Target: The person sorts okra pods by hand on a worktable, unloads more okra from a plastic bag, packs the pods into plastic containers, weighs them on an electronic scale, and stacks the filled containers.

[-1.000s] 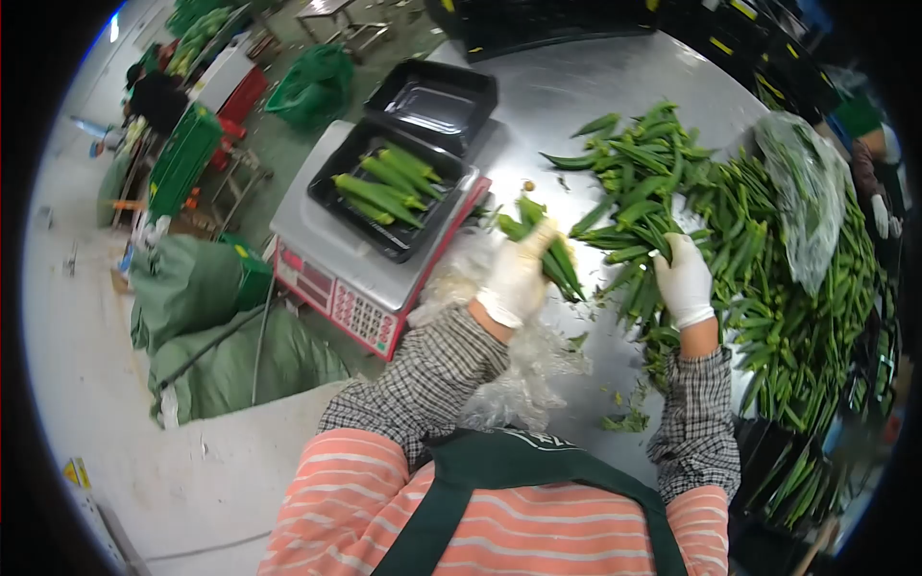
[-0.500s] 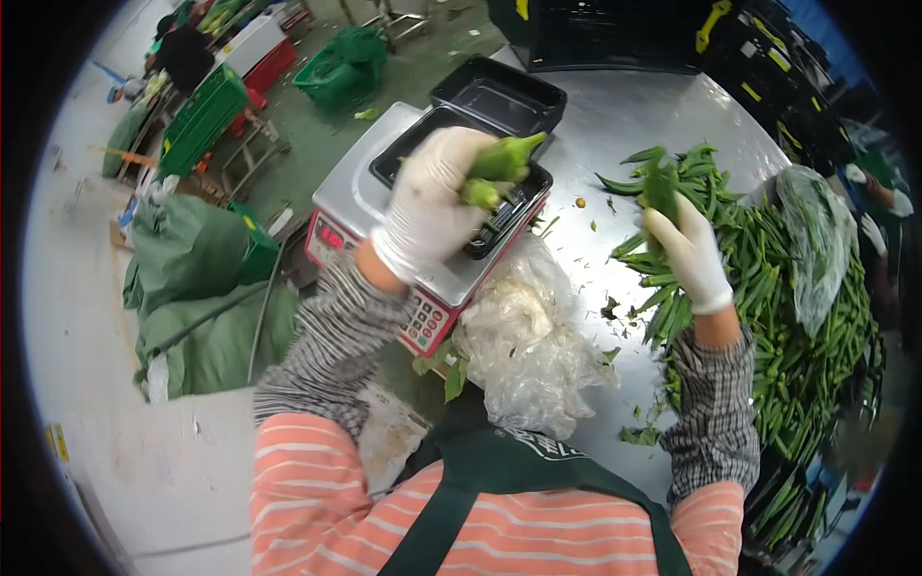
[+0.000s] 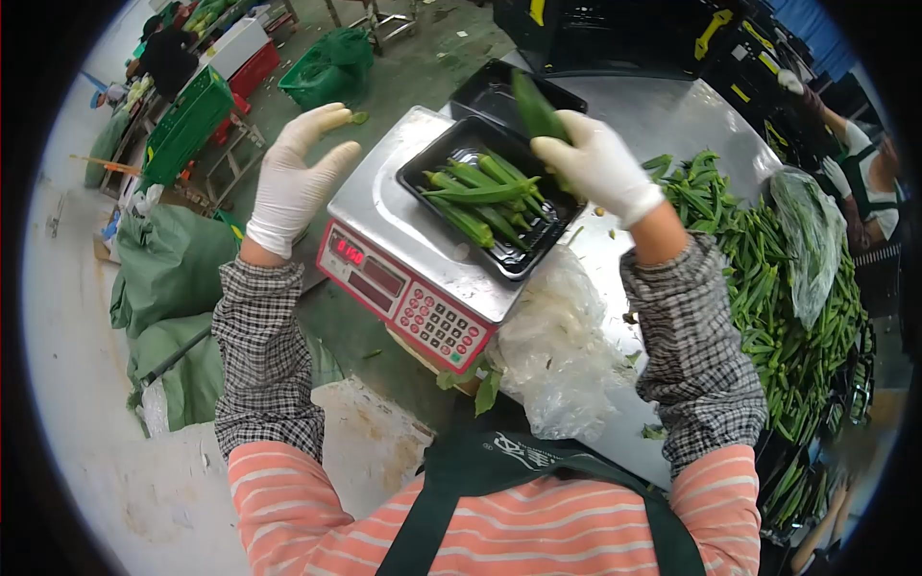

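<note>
A black tray (image 3: 423, 182) rests on the scale (image 3: 370, 206), whose display is lit red, and several okra pods (image 3: 490, 192) lie in the tray. My gloved left hand (image 3: 298, 173) is off the scale's left side, thumb and fingers apart; a small green piece (image 3: 359, 118) shows by its fingertips. My gloved right hand (image 3: 600, 163) grips green okra (image 3: 536, 108) over the tray's right edge. Behind it sits a second black tray (image 3: 475, 88), partly hidden. A large pile of okra (image 3: 768, 298) covers the table's right side.
Crumpled clear plastic bags (image 3: 557, 355) lie right of the scale. Another plastic bag (image 3: 807, 240) sits on the pile. Black crates (image 3: 615, 36) stand at the back. Another person (image 3: 869, 178) is at the far right. Green sacks (image 3: 178, 269) and a green basket (image 3: 327, 72) are on the left.
My left hand has let go of its okra, now in the tray, and moved left. My right hand has carried its okra from the pile to the tray.
</note>
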`<state>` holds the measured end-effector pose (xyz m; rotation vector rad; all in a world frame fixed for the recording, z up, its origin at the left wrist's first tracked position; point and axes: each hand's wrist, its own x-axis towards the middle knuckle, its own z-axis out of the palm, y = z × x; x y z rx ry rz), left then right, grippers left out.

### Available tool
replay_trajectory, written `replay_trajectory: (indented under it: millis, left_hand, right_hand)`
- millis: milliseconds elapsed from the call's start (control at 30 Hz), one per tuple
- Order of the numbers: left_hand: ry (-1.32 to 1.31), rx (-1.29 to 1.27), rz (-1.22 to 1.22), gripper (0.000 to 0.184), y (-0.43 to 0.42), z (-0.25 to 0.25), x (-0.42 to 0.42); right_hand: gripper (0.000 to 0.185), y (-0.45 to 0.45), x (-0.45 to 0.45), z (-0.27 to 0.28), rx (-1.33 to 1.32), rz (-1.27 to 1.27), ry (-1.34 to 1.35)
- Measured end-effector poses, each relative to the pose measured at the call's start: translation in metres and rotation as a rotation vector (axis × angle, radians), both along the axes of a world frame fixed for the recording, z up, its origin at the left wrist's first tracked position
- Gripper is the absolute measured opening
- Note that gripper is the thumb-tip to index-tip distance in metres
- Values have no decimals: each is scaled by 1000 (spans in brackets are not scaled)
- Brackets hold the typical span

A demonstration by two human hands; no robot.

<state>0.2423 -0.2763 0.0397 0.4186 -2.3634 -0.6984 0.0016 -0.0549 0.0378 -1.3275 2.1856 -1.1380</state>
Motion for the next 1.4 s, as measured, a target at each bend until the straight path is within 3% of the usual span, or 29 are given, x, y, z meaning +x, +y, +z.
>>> replay_trajectory:
  millis: [167,333,567,733,967,1100,1400]
  left_hand:
    - [16,-30,137,29,-25,-6,33]
    - [27,122,103,28,-27,-10,35]
    - [-39,61,106,27,-24,-16,35]
    - [-69,31,42,27,-22,-27,23]
    - [-47,100,70,26,-38,-19,26]
    - [-46,93,50,27,-39,-11,20]
    - [-43,263,50,27,-32,2,12]
  right_hand:
    - [26,16,-17,7,19,-37,-146]
    - [29,5,-10,3,90,-10,22]
    - [31,-29,6,-5,74,45,164]
    - [32,-48,13,-25,363,59,393]
    - [34,7,-27,15,59,-130,55]
    - [31,38,-36,7,85,-196,-129]
    - [32,61,-34,-5,140,-185,-165]
